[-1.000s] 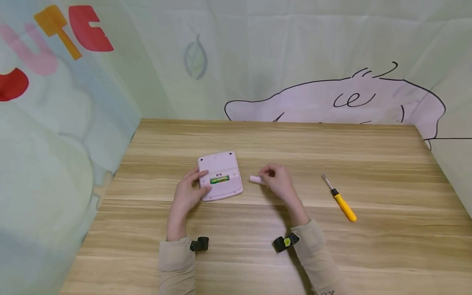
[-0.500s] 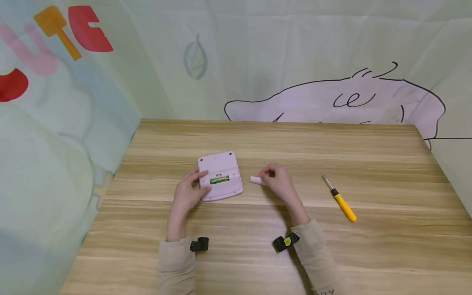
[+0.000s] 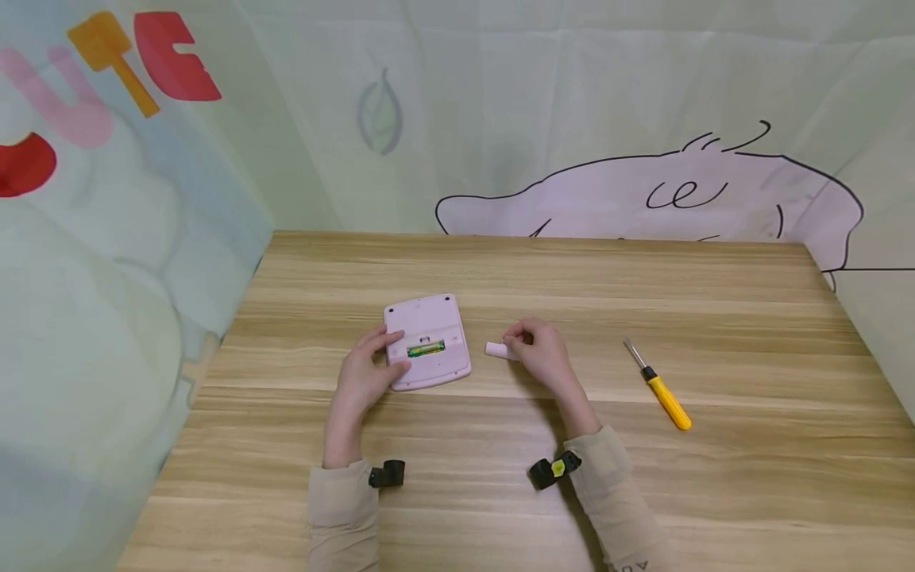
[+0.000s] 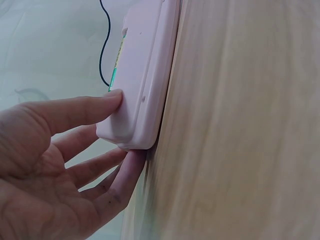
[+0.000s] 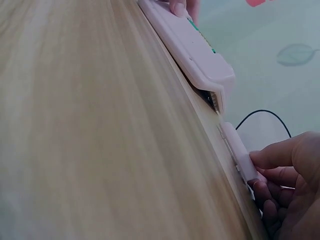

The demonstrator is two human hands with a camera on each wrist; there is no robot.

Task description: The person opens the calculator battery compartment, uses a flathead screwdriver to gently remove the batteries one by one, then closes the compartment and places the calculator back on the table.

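Wood-grain tabletop (image 3: 457, 445) underneath, the left hand (image 3: 362, 373) gripped the left edge of the face-down calculator (image 3: 439, 319), best held still; its battery (image 3: 426, 349) lay exposed; right of it, the right hand (image 3: 541, 351) pinched a pink cover (image 3: 496, 349), best kept level; farther right, a screwdriver (image 3: 665, 396).

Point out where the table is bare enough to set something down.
Free: the brown wood-grain table right of the yellow-handled metal screwdriver; the strip behind the pink flat plastic device, up to the far edge; and left of the left grip. Crowded: the narrow gap between that device and the small pink plastic piece in the right grip.
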